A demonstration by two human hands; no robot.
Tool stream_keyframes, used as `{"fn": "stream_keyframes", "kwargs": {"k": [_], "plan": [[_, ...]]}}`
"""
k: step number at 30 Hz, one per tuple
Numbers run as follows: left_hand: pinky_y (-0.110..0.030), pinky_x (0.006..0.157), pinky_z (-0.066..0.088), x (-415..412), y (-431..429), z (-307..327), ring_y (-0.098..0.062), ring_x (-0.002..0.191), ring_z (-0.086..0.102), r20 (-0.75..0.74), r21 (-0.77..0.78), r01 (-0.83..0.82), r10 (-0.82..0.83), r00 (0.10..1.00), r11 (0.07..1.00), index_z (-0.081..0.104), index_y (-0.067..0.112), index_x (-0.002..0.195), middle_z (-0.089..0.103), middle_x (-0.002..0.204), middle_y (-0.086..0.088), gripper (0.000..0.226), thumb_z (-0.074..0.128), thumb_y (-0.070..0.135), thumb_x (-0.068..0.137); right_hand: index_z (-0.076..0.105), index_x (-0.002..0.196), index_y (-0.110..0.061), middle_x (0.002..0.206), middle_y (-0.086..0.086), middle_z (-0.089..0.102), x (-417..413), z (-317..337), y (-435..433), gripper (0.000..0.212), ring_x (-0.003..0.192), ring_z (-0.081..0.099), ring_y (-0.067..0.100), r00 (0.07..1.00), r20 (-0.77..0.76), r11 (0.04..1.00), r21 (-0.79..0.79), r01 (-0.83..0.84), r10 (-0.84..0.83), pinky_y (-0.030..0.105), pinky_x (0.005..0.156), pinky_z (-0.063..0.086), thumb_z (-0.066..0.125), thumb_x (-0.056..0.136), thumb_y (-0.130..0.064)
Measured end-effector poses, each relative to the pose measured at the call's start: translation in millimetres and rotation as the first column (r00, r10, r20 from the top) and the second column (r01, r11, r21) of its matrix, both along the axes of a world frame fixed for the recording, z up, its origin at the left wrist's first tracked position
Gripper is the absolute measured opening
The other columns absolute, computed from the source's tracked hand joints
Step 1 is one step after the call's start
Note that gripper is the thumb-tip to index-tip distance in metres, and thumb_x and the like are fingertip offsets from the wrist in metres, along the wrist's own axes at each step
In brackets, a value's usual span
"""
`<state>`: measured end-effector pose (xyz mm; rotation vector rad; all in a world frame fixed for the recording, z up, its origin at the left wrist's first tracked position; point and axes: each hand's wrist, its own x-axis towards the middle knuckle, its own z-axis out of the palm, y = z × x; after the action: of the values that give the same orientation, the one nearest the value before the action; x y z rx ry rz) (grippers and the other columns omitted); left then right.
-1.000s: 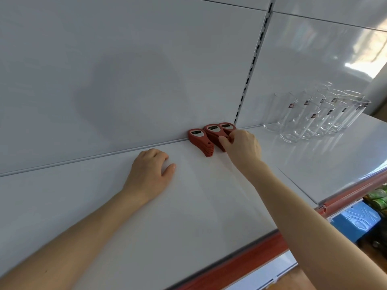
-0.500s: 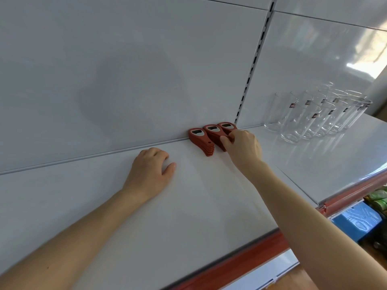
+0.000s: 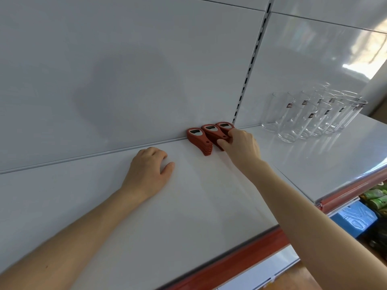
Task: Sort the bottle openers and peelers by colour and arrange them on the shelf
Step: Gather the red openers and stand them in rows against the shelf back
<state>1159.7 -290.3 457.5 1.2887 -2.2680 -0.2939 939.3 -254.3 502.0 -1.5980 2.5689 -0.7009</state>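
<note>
Since the earlier frame almost nothing has moved: both hands are in the same places, and only the fingers of the right hand have closed a little more on the red openers. At the left, the left hand [image 3: 149, 171] lies flat on the white shelf [image 3: 104, 216], fingers loosely curled and holding nothing, a short way apart from the stacks. Further right, three stacks of red bottle openers [image 3: 199, 141] stand side by side against the back panel [image 3: 125, 70], heads to the wall and handles toward the person. The right hand [image 3: 240, 146] is on the middle and right stacks, thumb and fingers pinched on their handles; how firmly it holds them cannot be told. At the far right, a group of clear glasses [image 3: 310, 116] stands on the neighbouring shelf, well apart. The step in hand seems to be the straightening of the red group. No peelers or other colours are visible, so the next move probably calls for releasing the stacks gently, without pushing them over, and fetching the next colour.
</note>
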Motion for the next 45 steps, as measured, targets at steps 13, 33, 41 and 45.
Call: {"fn": "stream_keyframes", "kwargs": {"k": [13,33,41,45], "plan": [[-0.033,0.092,0.036,-1,1,3,-0.031,0.107,0.051,0.011,0.009,0.001,-0.001,1.000,1.000,0.063,0.003,0.104,0.061,0.110,-0.012,0.055,0.039,0.042,0.075,0.058,0.085,-0.004,0.083,0.006,0.050,18,6,15,0.025,0.076,0.046,0.025,0.994,-0.041,0.971,-0.216,-0.104,0.098,0.029,0.064,0.031,0.051,0.091,-0.027],[-0.035,0.090,0.039,1,0,3,-0.034,0.102,0.054,0.030,0.023,0.015,-0.016,0.999,1.000,0.064,0.002,0.101,0.063,0.106,-0.013,0.059,0.037,0.048,0.076,0.046,0.114,-0.002,0.113,0.016,0.058,40,-12,-4,0.028,0.105,0.053,0.034,0.977,-0.090,0.980,0.073,-0.187,0.193,0.030,0.073,0.032,0.054,0.091,-0.017],[-0.032,0.090,0.037,1,4,9,-0.031,0.104,0.054,0.015,0.040,0.030,-0.030,0.999,0.999,0.066,0.004,0.102,0.063,0.107,-0.012,0.068,0.029,0.055,0.075,0.049,0.116,-0.007,0.111,0.011,0.058,33,-1,28,0.032,0.104,0.053,0.030,0.958,-0.051,0.955,0.109,-0.275,0.282,0.034,0.073,0.041,0.049,0.093,-0.029],[-0.029,0.089,0.037,9,10,19,-0.030,0.104,0.054,0.094,0.067,0.080,-0.086,0.992,0.995,0.065,0.005,0.102,0.063,0.108,-0.011,0.081,0.017,0.060,0.067,0.052,0.121,-0.010,0.120,0.005,0.056,31,14,55,0.038,0.113,0.049,0.024,0.911,-0.091,0.910,0.148,-0.387,0.403,0.034,0.089,0.041,0.049,0.093,-0.035]]}}
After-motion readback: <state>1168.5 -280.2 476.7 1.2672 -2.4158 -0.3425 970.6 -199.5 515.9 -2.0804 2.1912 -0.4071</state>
